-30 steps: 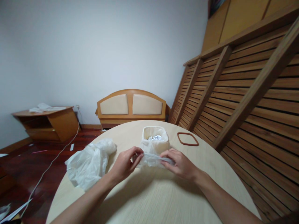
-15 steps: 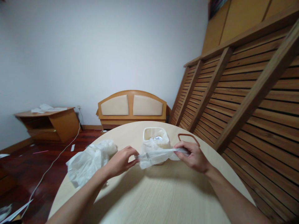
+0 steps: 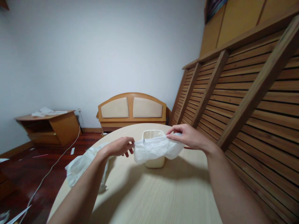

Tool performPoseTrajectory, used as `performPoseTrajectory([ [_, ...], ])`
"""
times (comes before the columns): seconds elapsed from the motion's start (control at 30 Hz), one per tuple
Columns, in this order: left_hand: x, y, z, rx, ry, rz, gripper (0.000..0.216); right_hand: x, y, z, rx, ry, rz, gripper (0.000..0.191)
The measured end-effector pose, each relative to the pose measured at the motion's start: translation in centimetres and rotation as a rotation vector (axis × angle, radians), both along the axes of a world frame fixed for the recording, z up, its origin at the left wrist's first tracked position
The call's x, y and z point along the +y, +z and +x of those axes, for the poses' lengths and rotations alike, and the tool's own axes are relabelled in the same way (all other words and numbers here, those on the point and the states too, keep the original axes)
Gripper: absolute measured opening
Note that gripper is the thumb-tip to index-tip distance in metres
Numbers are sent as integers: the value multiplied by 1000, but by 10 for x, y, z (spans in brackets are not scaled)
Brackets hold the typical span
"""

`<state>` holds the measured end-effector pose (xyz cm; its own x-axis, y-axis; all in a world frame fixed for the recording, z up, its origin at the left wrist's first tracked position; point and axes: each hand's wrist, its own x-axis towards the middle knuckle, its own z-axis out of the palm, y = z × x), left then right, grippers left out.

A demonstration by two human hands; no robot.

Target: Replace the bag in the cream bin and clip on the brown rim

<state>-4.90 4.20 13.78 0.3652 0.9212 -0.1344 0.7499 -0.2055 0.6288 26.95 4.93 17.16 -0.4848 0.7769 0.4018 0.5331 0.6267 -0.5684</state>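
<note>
A small cream plastic bin [image 3: 155, 163] stands upright on the round table. A thin white plastic bag [image 3: 156, 148] hangs over its near rim and spreads out to both sides. My left hand [image 3: 122, 146] pinches the bag's left edge between thumb and fingers, the other fingers curled loosely. On the right, my right hand [image 3: 187, 135] grips the bag's upper edge between thumb and forefinger, beside the bin's rim. The bin's inside is mostly hidden behind the raised bag. Left of the bin lies a second, crumpled white plastic bag [image 3: 78, 166], partly behind my left forearm.
The round pale wooden table [image 3: 149, 193] fills the foreground. Behind it stands a bed headboard [image 3: 130, 107]. Slatted wooden panels [image 3: 233, 93] lean along the right. A low wooden cabinet [image 3: 63, 127] stands at the left, with a white cable [image 3: 58, 158] across the floor.
Both hands have risen, lifting the bag's near edge to the bin's rim. More of the bin's lower front shows, and its inside is now largely covered. The brown handle is mostly hidden behind my right hand.
</note>
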Motion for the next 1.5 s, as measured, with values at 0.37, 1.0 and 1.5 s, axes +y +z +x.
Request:
performPoseTrajectory([
  [0.37, 25, -21, 12, -164, 149, 158, 27, 13, -10, 0, -112, -3, 15, 31],
  [1.0, 6, -13, 34, -152, -49, 389, 29, -11, -21, -58, -196, 78, 138, 29],
  [1.5, -1, -9, 39, -238, -111, 332, 29, -6, -24, -45, -299, 219, -2, 31],
])
